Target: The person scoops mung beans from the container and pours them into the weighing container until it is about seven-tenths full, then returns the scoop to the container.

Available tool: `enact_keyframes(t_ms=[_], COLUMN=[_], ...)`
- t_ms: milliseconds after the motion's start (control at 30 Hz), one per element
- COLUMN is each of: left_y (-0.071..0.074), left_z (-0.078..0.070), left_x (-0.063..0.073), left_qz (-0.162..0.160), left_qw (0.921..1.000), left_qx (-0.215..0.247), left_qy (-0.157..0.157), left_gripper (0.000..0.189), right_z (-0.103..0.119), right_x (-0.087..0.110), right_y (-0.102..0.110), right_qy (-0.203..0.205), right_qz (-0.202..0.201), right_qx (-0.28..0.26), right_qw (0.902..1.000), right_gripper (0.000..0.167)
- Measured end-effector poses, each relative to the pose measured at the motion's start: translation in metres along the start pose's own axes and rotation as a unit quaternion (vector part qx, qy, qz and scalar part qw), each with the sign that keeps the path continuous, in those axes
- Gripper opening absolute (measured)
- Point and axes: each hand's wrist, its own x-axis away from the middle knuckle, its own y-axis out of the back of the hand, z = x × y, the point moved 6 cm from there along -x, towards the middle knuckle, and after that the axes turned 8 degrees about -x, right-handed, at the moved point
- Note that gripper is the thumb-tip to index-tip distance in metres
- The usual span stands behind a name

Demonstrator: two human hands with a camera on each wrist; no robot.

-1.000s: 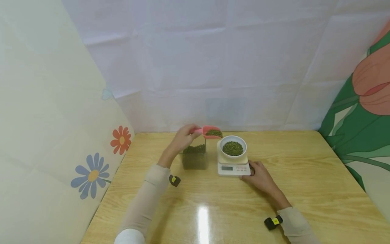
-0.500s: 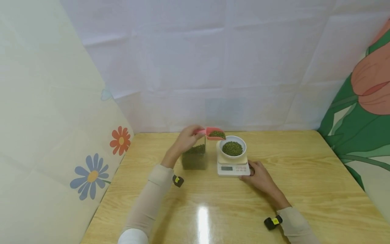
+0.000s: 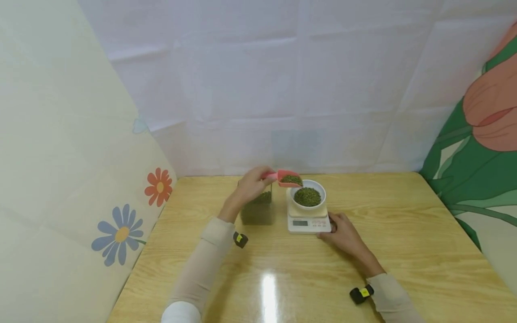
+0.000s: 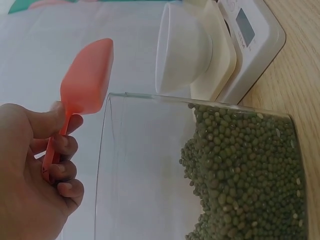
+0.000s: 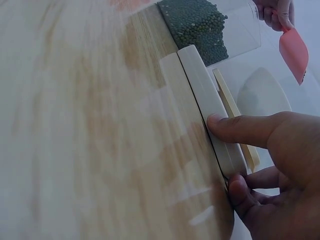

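In the head view my left hand grips the handle of a pink scoop loaded with green mung beans. The scoop's tip is over the left rim of a white bowl, which also has mung beans in it. That bowl stands on a white digital kitchen scale, whose display is too small to read. My right hand holds the scale's front right corner, thumb on the front edge and fingers at the side. Below my left hand is a clear container of mung beans.
Everything stands on a wood-grain table. A white cloth backdrop rises behind it, with flower-printed panels at both sides. Black wrist cameras are on both forearms.
My left hand has carried the loaded scoop to the right, from above the container to the bowl's rim. My right hand has stayed at the scale.
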Motion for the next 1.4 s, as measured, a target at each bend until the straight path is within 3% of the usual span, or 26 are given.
enact_keyframes(t_ms=[1033,1400], left_y=[-0.009,-0.011], left_z=[-0.016,-0.021], left_x=[-0.010,-0.014], left_qz=[0.015,0.022], left_qw=[0.9925,0.9901], left_qx=[-0.111,-0.127], left_qy=[-0.048,-0.057], left_gripper=[0.031,0.030], right_z=[0.003,0.004], right_x=[0.001,0.001], right_y=[0.001,0.001], right_qy=[-0.003,0.000], right_qz=[0.005,0.002], right_qx=[0.002,0.005], right_qw=[1.0000,1.0000], right_gripper=[0.090,0.090])
